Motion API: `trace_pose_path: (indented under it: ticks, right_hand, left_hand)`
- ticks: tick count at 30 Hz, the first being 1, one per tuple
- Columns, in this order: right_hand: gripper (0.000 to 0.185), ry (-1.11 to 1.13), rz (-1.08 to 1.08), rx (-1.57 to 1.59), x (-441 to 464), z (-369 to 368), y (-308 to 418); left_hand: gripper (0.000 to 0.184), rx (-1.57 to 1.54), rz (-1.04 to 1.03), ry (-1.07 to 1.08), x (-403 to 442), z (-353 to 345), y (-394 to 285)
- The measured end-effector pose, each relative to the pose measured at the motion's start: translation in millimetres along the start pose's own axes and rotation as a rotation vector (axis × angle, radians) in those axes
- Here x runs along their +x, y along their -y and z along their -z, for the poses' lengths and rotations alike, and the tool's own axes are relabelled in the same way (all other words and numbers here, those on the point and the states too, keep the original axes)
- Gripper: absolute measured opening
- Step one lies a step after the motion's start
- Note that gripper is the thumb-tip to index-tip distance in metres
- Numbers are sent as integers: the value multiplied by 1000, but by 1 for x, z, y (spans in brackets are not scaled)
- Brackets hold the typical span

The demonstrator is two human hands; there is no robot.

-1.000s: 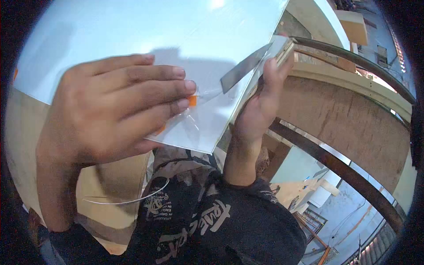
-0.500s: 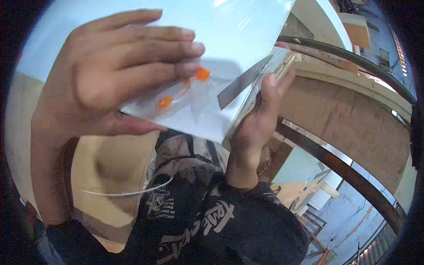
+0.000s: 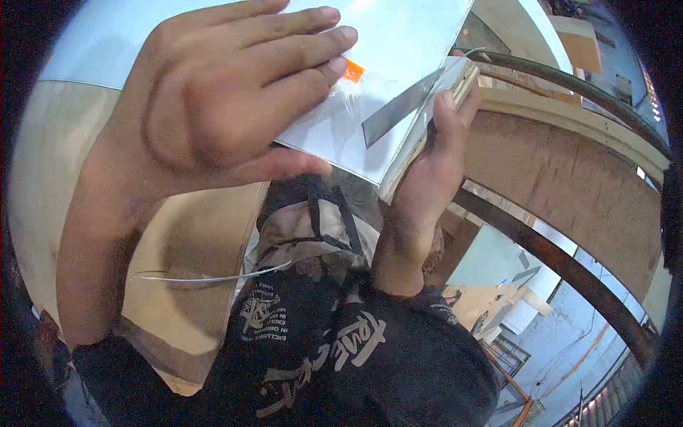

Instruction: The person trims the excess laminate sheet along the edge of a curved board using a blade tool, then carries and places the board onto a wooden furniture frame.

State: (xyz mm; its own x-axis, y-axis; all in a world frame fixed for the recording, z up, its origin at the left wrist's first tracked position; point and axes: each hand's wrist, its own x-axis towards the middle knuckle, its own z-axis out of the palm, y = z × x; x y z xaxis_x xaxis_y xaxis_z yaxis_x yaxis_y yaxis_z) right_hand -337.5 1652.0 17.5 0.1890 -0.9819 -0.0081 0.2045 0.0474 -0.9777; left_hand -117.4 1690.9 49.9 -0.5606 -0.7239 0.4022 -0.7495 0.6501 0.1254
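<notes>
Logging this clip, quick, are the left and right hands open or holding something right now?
Left hand: open, fingers extended over the white panel.
Right hand: closed, holding a wood-edged piece.

The left hand [image 3: 238, 92] has moved higher and further right in the head view. The near corner of the white panel [image 3: 409, 39] has shifted the same way, farther from the torso, uncovering more tan surface [image 3: 67, 135] at left. One orange patch [image 3: 353, 70] sits higher; another has disappeared from sight. The white strand [image 3: 206, 278] lies higher and straighter.
</notes>
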Motion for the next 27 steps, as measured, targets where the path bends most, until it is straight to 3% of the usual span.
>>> trace_pose_path:
  ticks: [9, 11, 17, 23, 27]
  right_hand:
    - [60, -13, 46, -89, -6, 0, -3]
    - [60, -20, 42, -105, -10, 1, -5]
    - [63, -39, 23, -62, -15, -2, -3]
    - [68, -28, 48, -63, -17, 0, -4]
    - [70, -38, 65, -74, -20, -2, -7]
  left_hand:
    - [70, -7, -3, -20, 2, 4, 3]
    - [54, -31, 35, 29, 6, 13, -1]
    - [62, 83, -113, -324, 6, -11, 8]
    - [59, 58, 4, -348, 3, -23, -2]
    - [59, 5, -20, -228, 12, 7, -3]
